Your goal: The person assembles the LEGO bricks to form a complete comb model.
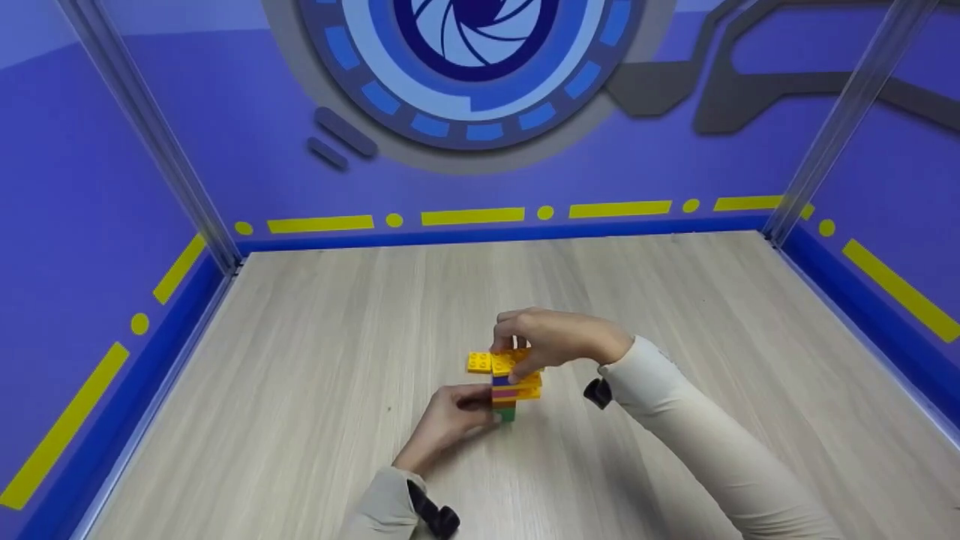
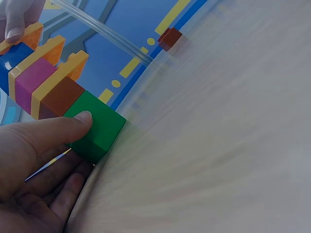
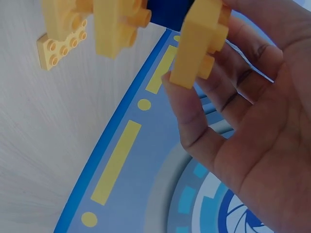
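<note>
Currently, left hand [image 1: 448, 416] pinches green bottom building brick [image 2: 101, 124], well apart from the far edge of the table [image 1: 337, 322]. Right hand [image 1: 559, 335] pinches uppermost yellow brick [image 3: 194, 46].

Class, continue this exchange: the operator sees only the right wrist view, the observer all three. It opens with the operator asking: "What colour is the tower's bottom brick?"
Observer: It is a green brick.
Operator: My view lacks the left hand. What is it doing?
Observer: The left hand grips that bottom brick.
Operator: Is there a loose brick that I cannot see?
Observer: Yes, a red-brown brick lies on the table.
</note>
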Demonstrator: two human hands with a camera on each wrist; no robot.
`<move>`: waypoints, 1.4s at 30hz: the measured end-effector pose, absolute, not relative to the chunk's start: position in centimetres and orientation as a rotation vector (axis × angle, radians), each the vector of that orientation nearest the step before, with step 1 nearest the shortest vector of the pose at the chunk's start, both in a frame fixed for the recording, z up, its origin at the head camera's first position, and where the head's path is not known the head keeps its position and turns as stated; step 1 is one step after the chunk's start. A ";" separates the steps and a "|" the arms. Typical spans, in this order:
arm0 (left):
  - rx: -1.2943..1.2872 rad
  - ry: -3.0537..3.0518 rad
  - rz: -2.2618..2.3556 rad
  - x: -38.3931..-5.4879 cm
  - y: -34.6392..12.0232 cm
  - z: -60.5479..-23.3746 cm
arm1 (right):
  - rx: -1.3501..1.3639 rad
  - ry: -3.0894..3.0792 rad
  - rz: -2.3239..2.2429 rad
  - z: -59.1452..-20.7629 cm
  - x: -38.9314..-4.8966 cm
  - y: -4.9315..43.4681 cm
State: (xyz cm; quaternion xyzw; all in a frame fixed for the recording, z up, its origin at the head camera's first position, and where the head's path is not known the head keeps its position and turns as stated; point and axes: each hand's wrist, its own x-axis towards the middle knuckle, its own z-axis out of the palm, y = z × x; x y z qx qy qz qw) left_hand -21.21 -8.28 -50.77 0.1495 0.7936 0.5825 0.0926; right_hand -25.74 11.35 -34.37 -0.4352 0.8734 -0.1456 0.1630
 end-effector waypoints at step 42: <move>0.430 2.313 1.756 -20.0 -8.2 -48.2 | -1.213 2.488 -0.440 -34.9 -25.9 11.4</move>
